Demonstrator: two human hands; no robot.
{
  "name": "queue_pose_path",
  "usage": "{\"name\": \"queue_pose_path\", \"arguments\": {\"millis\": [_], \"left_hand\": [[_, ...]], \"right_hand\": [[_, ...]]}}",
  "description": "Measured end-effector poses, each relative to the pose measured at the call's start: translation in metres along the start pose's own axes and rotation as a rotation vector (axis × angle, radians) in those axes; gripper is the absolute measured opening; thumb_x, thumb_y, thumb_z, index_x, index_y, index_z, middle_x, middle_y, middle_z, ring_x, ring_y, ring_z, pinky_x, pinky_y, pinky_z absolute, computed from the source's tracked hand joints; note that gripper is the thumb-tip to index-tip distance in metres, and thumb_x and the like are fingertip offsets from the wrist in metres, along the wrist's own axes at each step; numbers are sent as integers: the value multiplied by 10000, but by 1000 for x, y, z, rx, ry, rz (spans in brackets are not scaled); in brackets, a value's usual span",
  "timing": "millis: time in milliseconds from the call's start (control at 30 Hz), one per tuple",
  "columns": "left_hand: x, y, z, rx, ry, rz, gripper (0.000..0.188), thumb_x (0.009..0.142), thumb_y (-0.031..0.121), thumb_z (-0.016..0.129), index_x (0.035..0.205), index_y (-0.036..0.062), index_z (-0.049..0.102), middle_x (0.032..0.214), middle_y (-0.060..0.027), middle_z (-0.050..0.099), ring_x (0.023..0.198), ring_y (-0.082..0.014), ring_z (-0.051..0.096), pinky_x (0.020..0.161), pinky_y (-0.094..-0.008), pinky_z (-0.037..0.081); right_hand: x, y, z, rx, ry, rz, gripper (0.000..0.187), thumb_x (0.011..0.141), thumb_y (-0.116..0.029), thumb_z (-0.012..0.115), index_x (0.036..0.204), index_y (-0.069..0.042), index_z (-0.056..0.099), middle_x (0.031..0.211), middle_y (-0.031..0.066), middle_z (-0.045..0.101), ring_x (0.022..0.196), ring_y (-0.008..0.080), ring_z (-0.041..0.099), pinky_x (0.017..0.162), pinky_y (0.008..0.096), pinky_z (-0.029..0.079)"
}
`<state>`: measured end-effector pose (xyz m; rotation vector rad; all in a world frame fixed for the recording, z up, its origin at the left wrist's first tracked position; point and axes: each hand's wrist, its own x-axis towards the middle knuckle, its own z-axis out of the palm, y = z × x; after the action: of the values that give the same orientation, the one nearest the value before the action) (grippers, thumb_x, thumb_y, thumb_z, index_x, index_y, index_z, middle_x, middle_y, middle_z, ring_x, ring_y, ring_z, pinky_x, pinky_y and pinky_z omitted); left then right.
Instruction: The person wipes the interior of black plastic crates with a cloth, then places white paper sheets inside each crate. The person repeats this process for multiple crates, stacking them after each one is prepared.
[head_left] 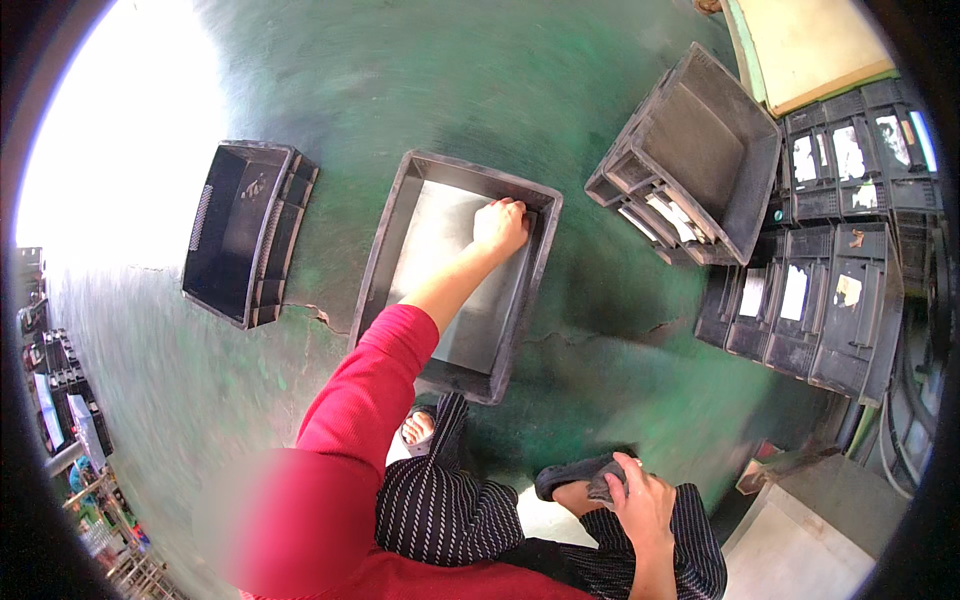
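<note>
A black plastic crate (392, 250) lies open side up on the floor in front of me, its pale flat bottom showing. My left hand (500, 228) reaches down inside it, near the far right corner and the right wall. Its fingers are curled closed; whatever they hold, if anything, is hidden. My right hand (645, 497) hovers low over my right foot and striped trouser leg. Between its thumb and fingers is a crumpled dark grey rag (604, 486).
Another black crate (272, 240) stands on the green floor (420, 90) to the left. At the right, tilted crates (690, 140) sit beside several stacked labelled crates (800, 290). A pale box (800, 545) is at the lower right. Racks with parts (75, 400) line the far left.
</note>
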<state>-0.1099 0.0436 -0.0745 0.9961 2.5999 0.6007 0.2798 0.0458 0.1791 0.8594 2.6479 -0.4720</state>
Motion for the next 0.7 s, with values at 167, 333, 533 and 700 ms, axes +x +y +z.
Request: {"name": "queue_pose_path", "arguments": {"millis": [167,333,533,700], "left_hand": [[6,11,21,-62,46,-297,245,747,274,670,867,61,682,905,-166,689,848,-318,675,760,-393,541],[13,13,25,-28,-7,-377,301,746,298,693,863,22,673,906,-185,687,868,-305,680,772,-378,547],[14,17,15,-112,-56,-472,307,732,307,723,877,41,676,919,-176,688,882,-310,678,794,-390,540],[-12,10,0,-189,-22,-286,424,742,341,717,1047,54,648,1254,-175,562,1159,-331,543,905,-478,473]], "right_hand": [[-2,-2,3,42,-16,27,302,771,-183,719,1052,-113,635,742,153,662,659,333,648,594,411,501],[-1,-2,4,48,-29,42,301,766,-175,721,1047,-110,637,734,144,660,645,326,645,583,404,499],[1,1,8,46,-74,9,309,785,-206,692,1067,-102,623,879,102,690,658,310,649,598,389,512],[1,1,4,7,-94,31,307,793,-221,687,1073,-111,624,898,96,689,651,308,647,593,394,511]]}}
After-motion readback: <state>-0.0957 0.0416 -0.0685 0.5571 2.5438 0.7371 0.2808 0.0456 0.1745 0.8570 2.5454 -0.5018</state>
